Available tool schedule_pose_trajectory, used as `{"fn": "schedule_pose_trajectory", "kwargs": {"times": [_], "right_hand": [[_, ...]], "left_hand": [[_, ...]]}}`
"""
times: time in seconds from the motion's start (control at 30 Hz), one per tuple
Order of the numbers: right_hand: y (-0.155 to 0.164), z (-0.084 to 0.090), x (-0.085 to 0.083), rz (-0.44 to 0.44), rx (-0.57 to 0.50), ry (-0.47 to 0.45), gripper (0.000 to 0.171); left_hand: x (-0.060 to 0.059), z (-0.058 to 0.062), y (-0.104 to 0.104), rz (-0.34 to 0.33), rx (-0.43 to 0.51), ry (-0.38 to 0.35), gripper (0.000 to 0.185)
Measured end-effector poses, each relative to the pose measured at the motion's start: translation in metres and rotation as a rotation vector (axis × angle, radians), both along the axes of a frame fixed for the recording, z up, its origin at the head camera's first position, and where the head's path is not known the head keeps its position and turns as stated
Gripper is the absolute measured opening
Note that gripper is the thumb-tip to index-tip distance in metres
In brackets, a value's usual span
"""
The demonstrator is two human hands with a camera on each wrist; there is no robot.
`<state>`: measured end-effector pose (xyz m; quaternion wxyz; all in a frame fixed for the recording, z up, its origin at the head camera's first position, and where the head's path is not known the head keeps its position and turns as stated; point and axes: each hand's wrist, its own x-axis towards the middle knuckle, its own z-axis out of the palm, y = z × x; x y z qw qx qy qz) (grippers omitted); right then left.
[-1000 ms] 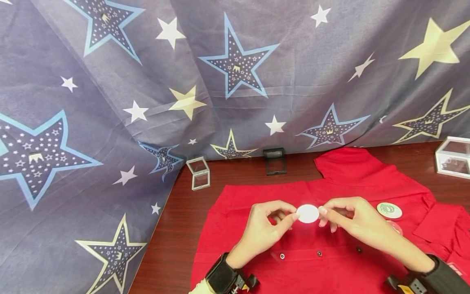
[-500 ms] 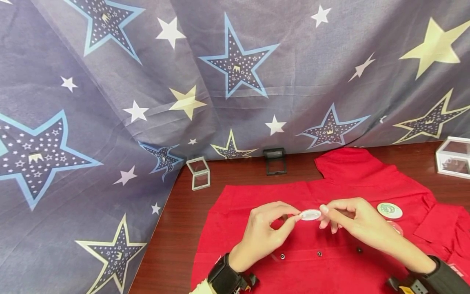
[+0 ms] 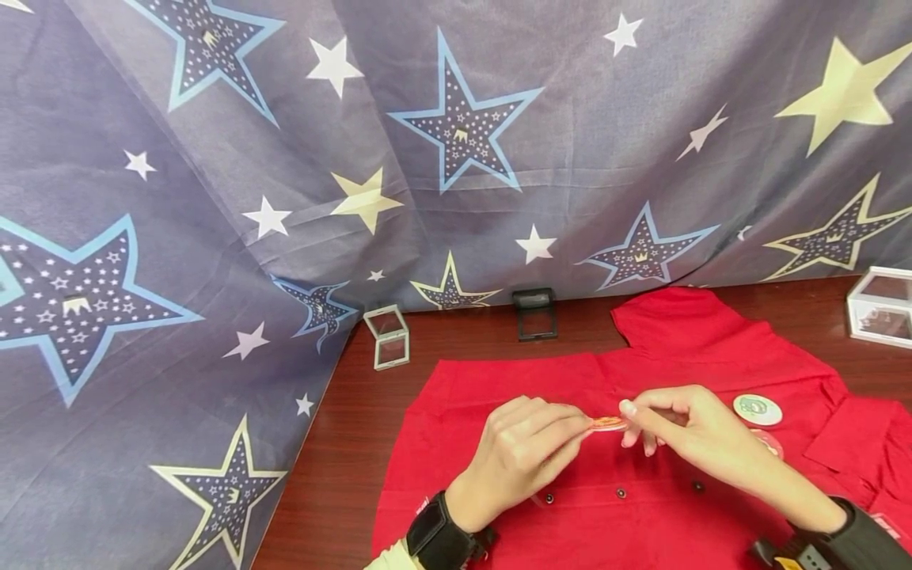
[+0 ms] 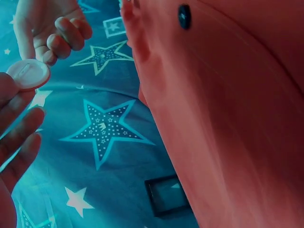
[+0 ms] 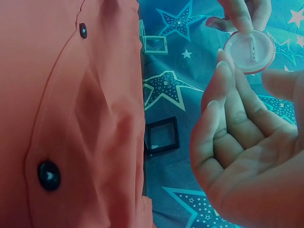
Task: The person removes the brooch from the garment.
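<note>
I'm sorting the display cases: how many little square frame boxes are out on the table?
3. A clear frame box stands at the left by the star cloth, a black frame box stands behind the red shirt, and a white frame box sits at the right edge. Others may be hidden.

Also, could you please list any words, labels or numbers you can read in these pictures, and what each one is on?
No text here can be read.
Green-and-white round badge on the red shirt: its print is too small and blurred to read.
Round pin badge held between the left hand and right hand: nothing readable shows.
</note>
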<state>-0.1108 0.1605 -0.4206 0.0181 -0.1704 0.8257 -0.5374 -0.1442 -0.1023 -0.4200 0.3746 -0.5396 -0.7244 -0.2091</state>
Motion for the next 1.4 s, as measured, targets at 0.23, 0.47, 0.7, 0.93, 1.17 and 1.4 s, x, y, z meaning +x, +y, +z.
{"fn": "schedule_pose_trajectory", "kwargs": {"times": [0.23, 0.47, 0.7, 0.93, 1.17, 1.4], "right_hand": [[0.0008, -0.0014, -0.0006, -0.001, -0.014, -0.008, 0.014], [0.0025, -0.0033, -0.0003, -0.014, -0.009, -0.049, 0.010], [0.0048, -0.0080, -0.0002, 0.010, -0.031, -0.038, 0.004], [0.0047, -0.0088, 0.0000, 0.016, -0.058, -0.050, 0.004], [0.0037, -0.0062, 0.0003, -0.015, -0.040, -0.062, 0.005], [0.0040, -0.0054, 0.0006, -0.038, 0.000, -0.027, 0.003]], "left_hand": [[-0.0030, 0.0007, 0.0029, -0.015, -0.058, 0.205, 0.018], [-0.0042, 0.0004, 0.0027, -0.024, -0.149, 0.343, 0.015], [-0.0049, -0.0012, 0.0021, -0.018, -0.208, 0.443, 0.018], [-0.0038, -0.0028, 0.0037, -0.005, -0.223, 0.473, 0.019], [-0.0035, -0.0045, 0.0032, 0.003, -0.203, 0.444, 0.018], [-0.0038, -0.0071, 0.0039, -0.034, -0.107, 0.234, 0.022]]}}
